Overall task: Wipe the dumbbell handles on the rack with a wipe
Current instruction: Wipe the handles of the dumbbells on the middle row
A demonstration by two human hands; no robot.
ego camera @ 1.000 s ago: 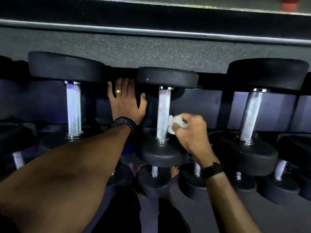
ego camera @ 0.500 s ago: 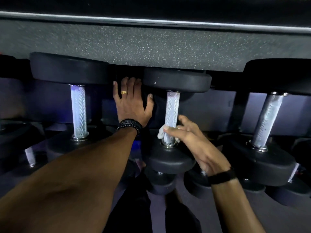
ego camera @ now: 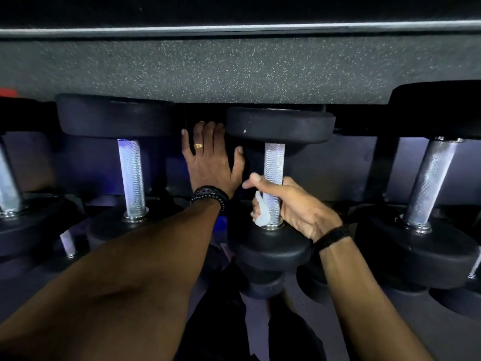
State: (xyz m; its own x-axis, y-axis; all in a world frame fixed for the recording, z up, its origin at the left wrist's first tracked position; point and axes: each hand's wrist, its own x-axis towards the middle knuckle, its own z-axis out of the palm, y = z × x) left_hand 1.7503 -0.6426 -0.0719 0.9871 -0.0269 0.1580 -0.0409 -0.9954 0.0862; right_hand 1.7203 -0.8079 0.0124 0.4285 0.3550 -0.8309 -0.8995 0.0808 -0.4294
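Since half a second ago the right hand [ego camera: 296, 204] has curled further round the middle dumbbell's knurled handle [ego camera: 274, 162], low on the bar, with the white wipe [ego camera: 261, 214] bunched between its fingers and the steel, just above the lower collar. Flat and spread, the left hand [ego camera: 210, 157] rests on the rack [ego camera: 338, 162] between two black dumbbell heads, holding nothing. Neighbouring dumbbells [ego camera: 131, 175] sit in the rack's cradles on both sides.

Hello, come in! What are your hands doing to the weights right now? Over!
Right hand wraps wipe round middle handle, low end. Left hand flat on rack, beside it. Nothing in the way.
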